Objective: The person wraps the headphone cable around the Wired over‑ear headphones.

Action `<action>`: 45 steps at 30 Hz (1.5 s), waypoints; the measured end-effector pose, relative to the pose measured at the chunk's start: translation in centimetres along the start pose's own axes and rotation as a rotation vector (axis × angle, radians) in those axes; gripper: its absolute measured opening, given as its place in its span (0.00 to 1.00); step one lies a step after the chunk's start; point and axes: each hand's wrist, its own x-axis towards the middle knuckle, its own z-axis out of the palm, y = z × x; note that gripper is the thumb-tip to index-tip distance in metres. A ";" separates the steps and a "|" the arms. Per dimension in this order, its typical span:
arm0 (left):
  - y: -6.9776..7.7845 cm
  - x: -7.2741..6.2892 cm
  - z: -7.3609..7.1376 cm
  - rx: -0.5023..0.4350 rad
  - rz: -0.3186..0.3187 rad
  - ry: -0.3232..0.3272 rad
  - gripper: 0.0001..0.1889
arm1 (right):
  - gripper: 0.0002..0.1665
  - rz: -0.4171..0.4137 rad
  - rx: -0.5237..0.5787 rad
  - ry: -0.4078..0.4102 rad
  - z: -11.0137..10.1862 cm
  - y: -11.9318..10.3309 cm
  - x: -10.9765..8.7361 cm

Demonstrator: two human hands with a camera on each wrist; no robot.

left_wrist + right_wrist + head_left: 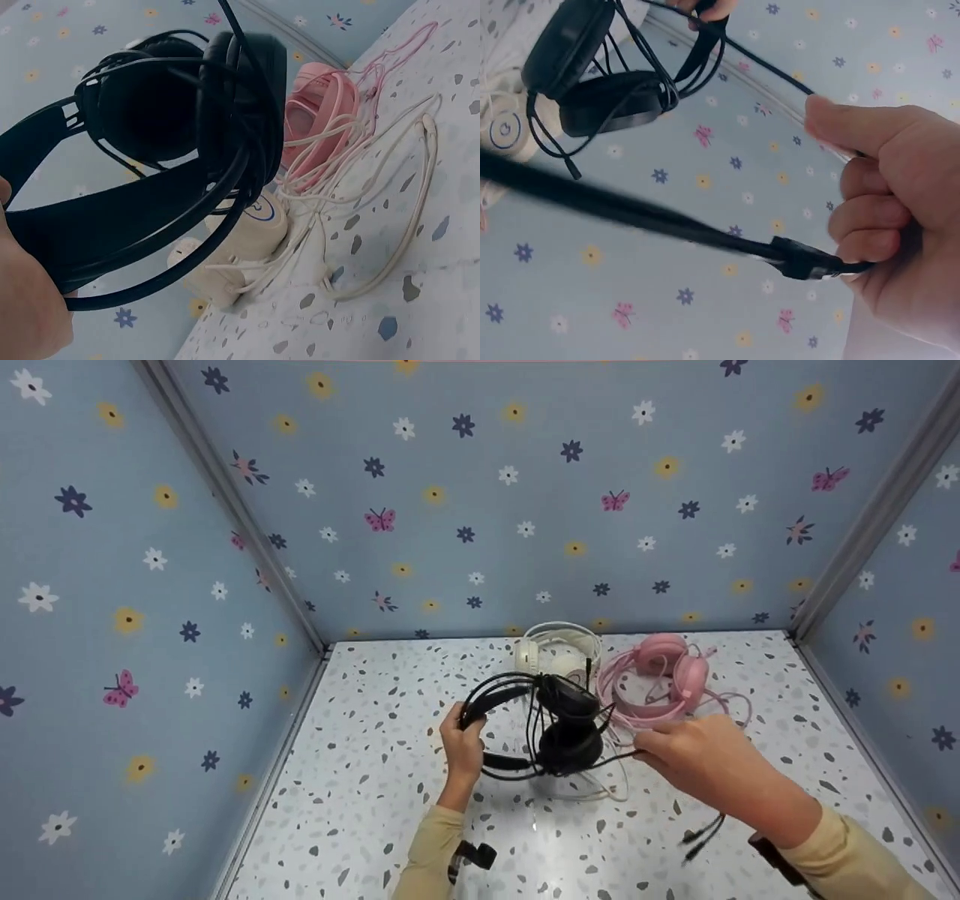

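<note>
A black over-ear headset [570, 742] hangs above the speckled table, its cable looped around the headband and ear cups. My left hand [463, 746] grips it by the headband; in the left wrist view the band [105, 217] passes into that hand. To the right, my right hand [701, 761] has its fingers curled round the headset's black cable [769, 67], which runs taut back to the cups. Below that hand dangle the cable's plug ends [701, 840]. In the right wrist view a small black cable piece [802, 259] emerges under the curled fingers.
Behind the black headset, white headphones [527, 656] lie near the back wall, partly covered by it. Pink headphones [690, 682] with a coiled pink cable lie to their right. A loose white cable [615, 795] trails forward on the table. Flower-patterned walls [525, 510] enclose the back and sides.
</note>
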 end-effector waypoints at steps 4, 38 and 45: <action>0.5 0.3 0.2 -0.065 0.055 -0.111 0.06 | 0.17 -0.044 0.005 0.120 -0.8 1.0 0.5; 0.4 -1.4 -0.2 -0.498 0.076 -0.758 0.13 | 0.36 0.029 0.190 0.049 0.1 6.6 1.8; 0.4 -1.7 -0.4 -0.673 0.002 -0.798 0.17 | 0.22 0.091 0.460 -0.076 0.8 7.2 1.7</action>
